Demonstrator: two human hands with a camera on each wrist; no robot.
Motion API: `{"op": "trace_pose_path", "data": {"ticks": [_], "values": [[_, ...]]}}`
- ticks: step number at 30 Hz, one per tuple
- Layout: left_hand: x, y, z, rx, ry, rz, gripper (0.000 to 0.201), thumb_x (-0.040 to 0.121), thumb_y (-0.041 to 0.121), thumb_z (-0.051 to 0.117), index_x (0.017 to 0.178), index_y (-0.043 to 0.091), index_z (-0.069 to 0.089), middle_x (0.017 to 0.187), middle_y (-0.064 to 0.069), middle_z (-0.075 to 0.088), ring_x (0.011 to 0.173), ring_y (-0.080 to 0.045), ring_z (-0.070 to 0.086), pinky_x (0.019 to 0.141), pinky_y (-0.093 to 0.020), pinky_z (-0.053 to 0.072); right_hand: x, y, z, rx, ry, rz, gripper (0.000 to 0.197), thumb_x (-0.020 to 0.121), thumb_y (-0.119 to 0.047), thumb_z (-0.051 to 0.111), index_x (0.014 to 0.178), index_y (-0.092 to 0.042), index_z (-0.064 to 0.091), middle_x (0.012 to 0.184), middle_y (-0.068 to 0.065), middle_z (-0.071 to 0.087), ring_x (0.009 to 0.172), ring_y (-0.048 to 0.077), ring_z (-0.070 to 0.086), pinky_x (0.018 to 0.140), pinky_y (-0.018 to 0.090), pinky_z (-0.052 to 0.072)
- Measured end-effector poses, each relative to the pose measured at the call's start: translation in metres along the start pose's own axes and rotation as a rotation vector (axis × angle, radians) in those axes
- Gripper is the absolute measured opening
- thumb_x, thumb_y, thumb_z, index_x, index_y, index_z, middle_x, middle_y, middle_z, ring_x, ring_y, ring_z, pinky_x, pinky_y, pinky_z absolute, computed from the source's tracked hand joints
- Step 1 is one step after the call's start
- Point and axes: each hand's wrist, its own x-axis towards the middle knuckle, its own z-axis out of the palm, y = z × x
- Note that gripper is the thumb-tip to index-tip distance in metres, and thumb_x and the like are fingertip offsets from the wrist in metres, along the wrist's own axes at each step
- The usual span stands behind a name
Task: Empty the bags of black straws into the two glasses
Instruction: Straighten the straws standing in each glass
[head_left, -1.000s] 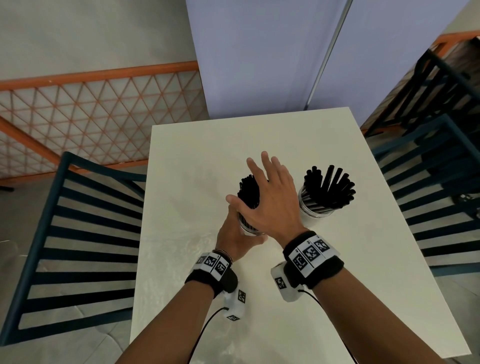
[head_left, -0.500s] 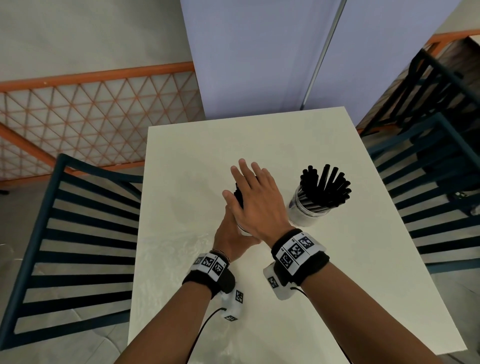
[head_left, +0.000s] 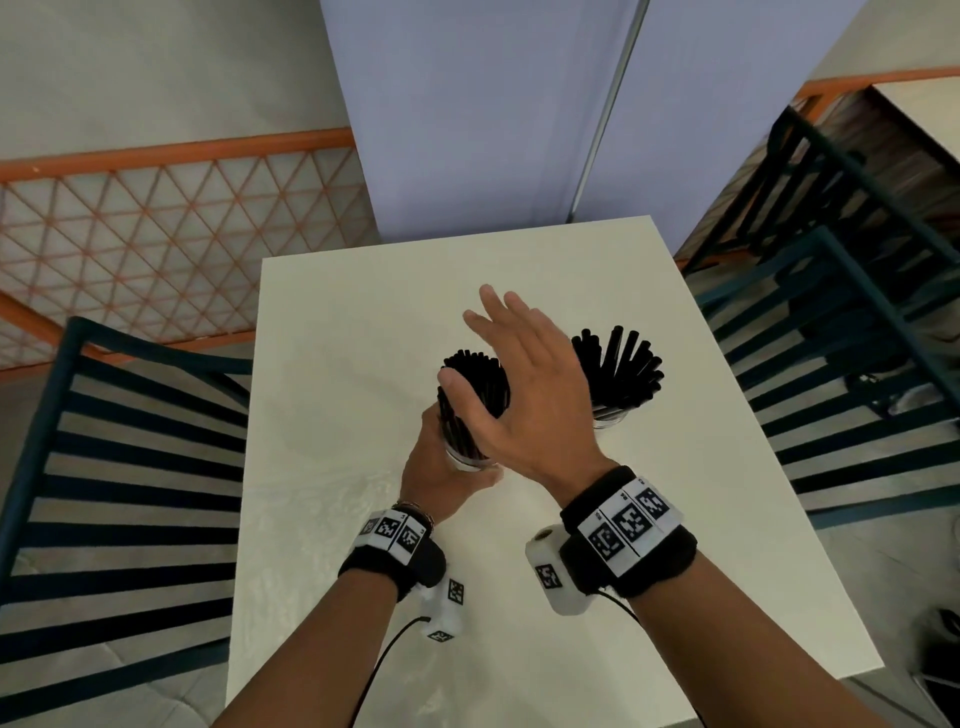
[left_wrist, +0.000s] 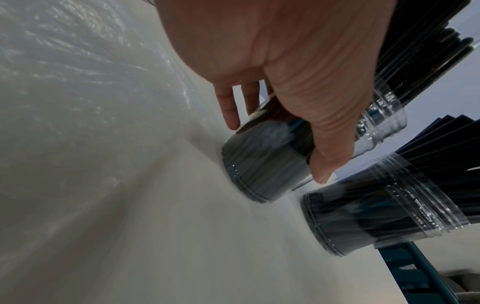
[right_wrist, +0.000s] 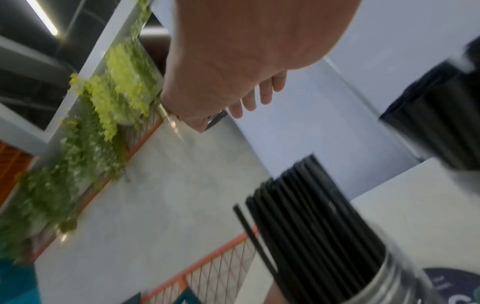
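Observation:
Two clear glasses stand on the white table (head_left: 363, 312), each full of upright black straws. My left hand (head_left: 441, 467) grips the left glass (left_wrist: 259, 164) low down, thumb on one side and fingers on the other. Its straws (head_left: 475, 379) form a tight bundle. My right hand (head_left: 524, 395) is held flat over that bundle, fingers straight and spread, holding nothing. In the right wrist view the right hand (right_wrist: 233, 82) shows a gap above these straws (right_wrist: 311, 216). The right glass (head_left: 608, 418) stands free, and its straws (head_left: 618, 369) fan outward.
A crinkled clear plastic film (head_left: 311, 493) lies flat on the table's near left part. Dark slatted chairs stand at the left (head_left: 130, 467) and at the right (head_left: 857, 389) of the table. A lilac panel (head_left: 493, 130) rises behind the far edge.
Half a second ago my right palm covered the tops of the left glass's straws. Now it is higher and further right, and the tops show again. My left hand has kept its grip.

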Motion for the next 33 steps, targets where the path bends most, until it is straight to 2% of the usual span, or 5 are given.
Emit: {"op": "trace_pose_path", "data": {"ticks": [5, 16, 24, 29, 33], "values": [[-0.002, -0.009, 0.000, -0.037, 0.029, -0.024, 0.106, 0.050, 0.037, 0.099, 0.138, 0.032, 0.041, 0.127, 0.012, 0.072, 0.117, -0.017, 0.071, 0.103, -0.054, 0.057, -0.006, 0.030, -0.073, 0.046, 0.077, 0.289, 0.063, 0.090, -0.054, 0.075, 0.142, -0.022, 0.061, 0.158, -0.011, 0.050, 0.148, 0.013, 0.045, 0.122, 0.038, 0.035], [-0.005, 0.001, 0.001, -0.016, 0.092, -0.064, 0.100, 0.061, 0.018, 0.104, 0.139, 0.032, 0.044, 0.122, 0.017, 0.069, 0.114, -0.010, 0.069, 0.093, -0.023, 0.054, -0.036, 0.124, -0.142, 0.192, -0.119, 0.705, 0.107, 0.063, -0.077, 0.085, 0.153, -0.045, 0.037, 0.160, -0.020, 0.045, 0.149, 0.009, 0.040, 0.122, 0.047, 0.037], [-0.035, 0.014, 0.005, -0.083, 0.277, -0.078, 0.151, 0.049, 0.009, 0.108, 0.164, 0.031, 0.014, 0.168, 0.002, 0.028, 0.149, -0.014, 0.039, 0.115, -0.036, 0.040, -0.047, 0.190, -0.129, 0.464, -0.487, 0.758, 0.138, 0.053, -0.036, 0.103, 0.164, -0.034, 0.020, 0.165, -0.012, 0.039, 0.150, 0.006, 0.036, 0.127, 0.036, 0.029], [-0.106, 0.033, 0.064, -0.036, 0.624, -0.160, 0.067, 0.073, -0.006, 0.086, 0.109, 0.039, 0.052, 0.101, -0.008, 0.062, 0.090, -0.026, 0.063, 0.071, -0.021, 0.047, -0.029, 0.233, -0.115, 0.469, -0.696, 0.706, 0.141, 0.052, -0.034, 0.105, 0.165, -0.033, 0.021, 0.164, -0.013, 0.041, 0.152, 0.009, 0.035, 0.125, 0.035, 0.030], [-0.117, 0.042, 0.130, 0.023, 0.289, -0.123, 0.059, 0.072, -0.005, 0.080, 0.109, 0.037, 0.061, 0.094, 0.001, 0.066, 0.081, -0.020, 0.064, 0.069, -0.012, 0.049, -0.002, 0.255, -0.102, 0.481, -0.896, 0.634, 0.135, 0.053, -0.028, 0.106, 0.163, -0.037, 0.027, 0.156, -0.021, 0.048, 0.150, 0.009, 0.037, 0.127, 0.039, 0.031]]}}
